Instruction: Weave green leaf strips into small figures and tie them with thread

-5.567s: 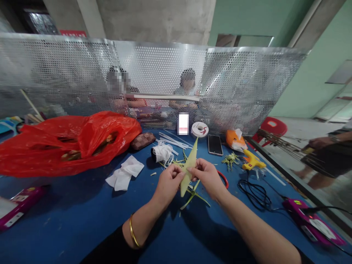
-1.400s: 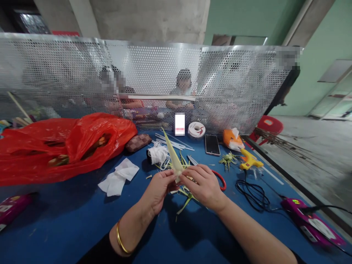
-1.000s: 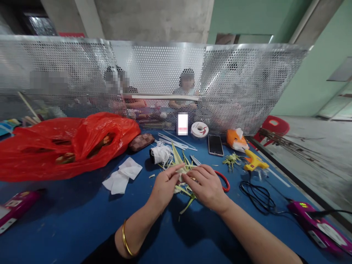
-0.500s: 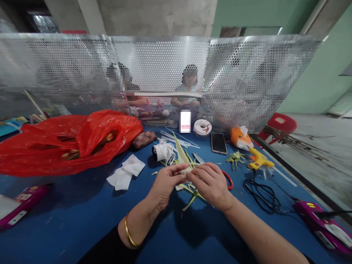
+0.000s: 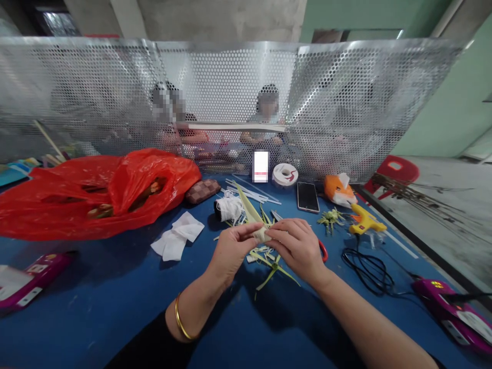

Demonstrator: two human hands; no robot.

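Observation:
Between both hands is a pale green leaf strip (image 5: 248, 204), its long pointed end rising away from me and its near end folded into a small pale bundle. My left hand (image 5: 233, 252) pinches the bundle from the left with thumb and fingers. From the right, my right hand (image 5: 298, 247) grips the same folded part, fingers curled over it. Beneath the hands lie narrow green leaf scraps (image 5: 274, 267) on the blue table. Scissors with a red handle (image 5: 323, 251) lie partly hidden behind my right hand. A spool of white string (image 5: 229, 207) stands just beyond my left hand.
Left are a red plastic bag (image 5: 154, 174), white tissue (image 5: 179, 237) and a checkered pouch (image 5: 203, 190). Right are a phone (image 5: 308, 197), ribbon roll (image 5: 285, 175), tissue pack (image 5: 340, 189), yellow glue gun (image 5: 367, 219) and black cable (image 5: 368, 271). A perforated metal screen (image 5: 230, 77) stands behind; people sit beyond.
My hands have shifted slightly on the folded leaf, and more of the pale bundle shows between the fingertips. The whole view has tilted a little.

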